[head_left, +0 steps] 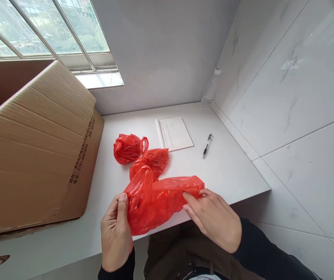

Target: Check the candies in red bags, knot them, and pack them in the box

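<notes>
A red plastic bag (158, 208) stretches between my two hands at the table's front edge. My left hand (117, 227) grips its left side, thumb on top of the film. At the bag's right end, the fingers of my right hand (210, 216) are closed on the plastic. Something with yellowish printing shows faintly through the film, too veiled to name. Just behind lies a second red bag (155, 161), bunched up and touching or very close to the first. A third red bag (126, 148), rounded and gathered at its top, sits farther back to the left.
A large open cardboard box (39, 155) stands on the left of the white table (228, 171). Farther back are an open notepad (175, 134), a black-and-clear pen (207, 146) and a plastic bottle (210, 91) in the corner. A barred window (47, 31) and tiled wall (295, 101) border the table.
</notes>
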A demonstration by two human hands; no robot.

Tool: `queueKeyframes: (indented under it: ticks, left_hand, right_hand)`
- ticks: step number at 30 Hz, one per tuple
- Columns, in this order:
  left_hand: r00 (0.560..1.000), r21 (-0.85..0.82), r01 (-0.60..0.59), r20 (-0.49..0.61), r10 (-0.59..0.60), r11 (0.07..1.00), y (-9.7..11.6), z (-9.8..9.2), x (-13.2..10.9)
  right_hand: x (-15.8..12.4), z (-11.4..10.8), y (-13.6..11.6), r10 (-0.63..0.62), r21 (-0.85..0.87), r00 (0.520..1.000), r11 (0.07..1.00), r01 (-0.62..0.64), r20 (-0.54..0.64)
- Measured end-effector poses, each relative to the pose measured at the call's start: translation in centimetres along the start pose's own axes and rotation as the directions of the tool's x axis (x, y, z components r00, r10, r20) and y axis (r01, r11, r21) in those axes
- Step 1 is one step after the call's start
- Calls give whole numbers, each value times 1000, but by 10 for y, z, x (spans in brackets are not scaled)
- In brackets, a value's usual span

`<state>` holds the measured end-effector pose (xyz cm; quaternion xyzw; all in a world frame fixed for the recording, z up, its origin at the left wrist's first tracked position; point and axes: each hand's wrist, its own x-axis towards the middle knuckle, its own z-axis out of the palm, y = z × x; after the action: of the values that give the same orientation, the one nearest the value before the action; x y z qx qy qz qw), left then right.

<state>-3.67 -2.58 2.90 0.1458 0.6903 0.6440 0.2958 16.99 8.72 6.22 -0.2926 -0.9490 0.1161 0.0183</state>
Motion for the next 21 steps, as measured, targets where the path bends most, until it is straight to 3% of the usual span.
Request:
queueKeyframes:
  ticks: [2, 5, 8, 11, 13, 15, 21]
  left_hand:
    - [1000, 6, -1, 15, 1, 1000, 2, 2, -3]
    - [999, 13, -13, 45, 12, 1000, 8, 6, -10]
    - [998, 42, -25, 65, 22, 999, 18, 9, -16]
    - [998, 142, -41, -38, 47, 989, 26, 13, -18]
    - [989, 198, -51, -125, 77, 979, 29, 15, -19]
    - [984, 222, -69, -145, 103, 973, 30, 16, -21]
    - [986, 282, -163, 60, 153, 945, 27, 20, -31]
  right_hand:
    - [2, -4, -6, -26, 114, 994, 993, 38, -103]
    - [13, -1, -12, -145, 202, 965, 961, 190, -217]
    - [22, 12, -11, -167, 129, 978, 975, 183, -124]
    - [18, 20, -8, -106, 90, 994, 990, 106, 3]
    - [13, 18, -10, -101, 94, 995, 991, 98, 27]
    - [8, 11, -17, -81, 126, 997, 989, 79, 10]
    - [9, -3, -47, 62, 265, 998, 962, -66, 25]
